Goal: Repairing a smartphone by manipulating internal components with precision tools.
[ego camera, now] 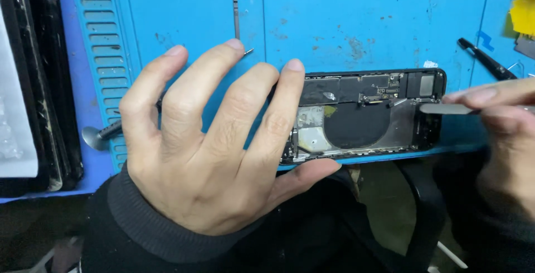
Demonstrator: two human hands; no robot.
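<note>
An opened black phone [368, 114] lies on a blue work mat [345, 22], its inner boards and a dark round coil showing. My left hand [212, 145] grips the phone's left end, fingers spread over its top and thumb under its near edge. My right hand [501, 133] comes in from the right and pinches a flat metal pry tool [443, 108], whose tip rests at the phone's right end.
A stack of dark screens [42, 83] stands at the far left. A metal spudger [97, 136] pokes out under my left hand. A black-handled tool [487, 61] and yellow tape [524, 13] lie at the right. Thin metal tweezers [236, 5] lie at the top.
</note>
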